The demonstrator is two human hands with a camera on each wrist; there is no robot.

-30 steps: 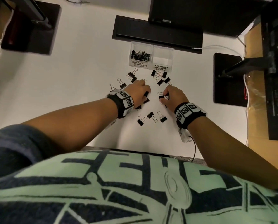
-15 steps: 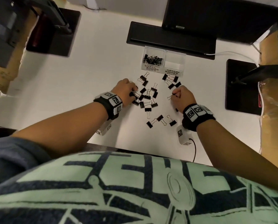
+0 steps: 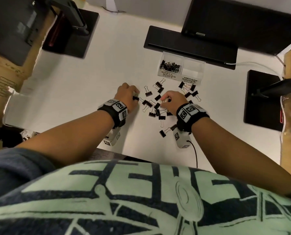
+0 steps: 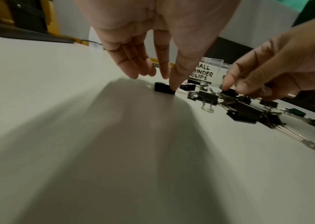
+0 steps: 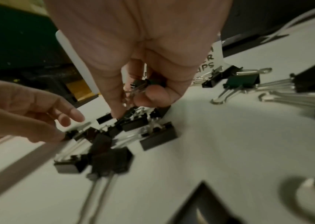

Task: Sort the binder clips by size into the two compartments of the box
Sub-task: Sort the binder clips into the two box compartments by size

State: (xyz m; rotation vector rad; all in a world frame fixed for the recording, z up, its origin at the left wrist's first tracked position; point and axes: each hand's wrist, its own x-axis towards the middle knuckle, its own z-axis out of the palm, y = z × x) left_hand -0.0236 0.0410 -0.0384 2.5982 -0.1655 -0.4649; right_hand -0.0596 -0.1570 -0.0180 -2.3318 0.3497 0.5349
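Observation:
A clear two-compartment box (image 3: 181, 78) stands at the back of the white table (image 3: 83, 85). Its left half, labelled small binder clips, holds several small black clips (image 3: 170, 66). The right half (image 3: 194, 68), labelled medium, looks empty. Several loose black clips (image 3: 155, 107) lie scattered in front of it. My left hand (image 3: 135, 96) is at the pile's left edge, fingers straight, thumb tip touching a small clip (image 4: 164, 88). My right hand (image 3: 165, 99) is over the pile's middle. It holds a small clip (image 5: 143, 84) in curled fingers while its index finger (image 5: 117, 112) reaches into the pile.
A black monitor base (image 3: 188, 43) sits right behind the box. Black stand plates lie at the far left (image 3: 70, 34) and at the right (image 3: 261, 99). A white cable (image 3: 253, 64) runs at the back right. Cardboard boxes (image 3: 4, 75) flank the table.
My right hand has moved left from the pile's right side to its middle. My left hand has shifted from the middle to the pile's left edge. The head view has swung.

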